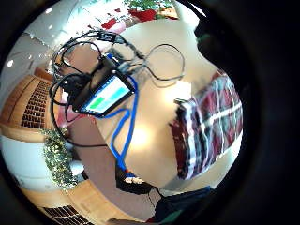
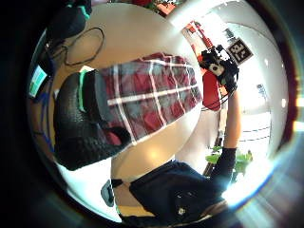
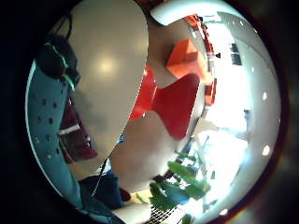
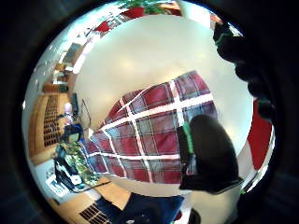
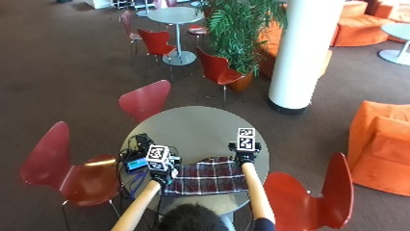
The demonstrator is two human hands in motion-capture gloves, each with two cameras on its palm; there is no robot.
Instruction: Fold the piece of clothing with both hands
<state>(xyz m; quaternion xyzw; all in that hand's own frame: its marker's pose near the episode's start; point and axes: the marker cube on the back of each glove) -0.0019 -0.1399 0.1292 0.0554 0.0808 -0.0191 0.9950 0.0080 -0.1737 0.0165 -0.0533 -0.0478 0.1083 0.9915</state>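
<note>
From above, marker cubes hide both hands, and the plaid cloth's (image 5: 206, 177) near edge hides behind the person's head.

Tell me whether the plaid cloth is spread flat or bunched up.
Spread flat: the red-and-grey plaid cloth lies as a smooth rectangle on the round grey table.

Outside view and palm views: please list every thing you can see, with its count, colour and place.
plaid cloth: one, dark red and grey with white lines, flat on the table's near edge
table: one, round, grey
device with lit screen: one, dark, on the table beside the left hand
cables: several, black and blue, around the device
chairs: several, red, around this table and behind it
plant: one, green, behind the table
pillar: one, white, beside the plant
seats: orange, at the right
left hand: black glove, at the cloth's left edge
right hand: black glove, at the cloth's right far corner
</note>
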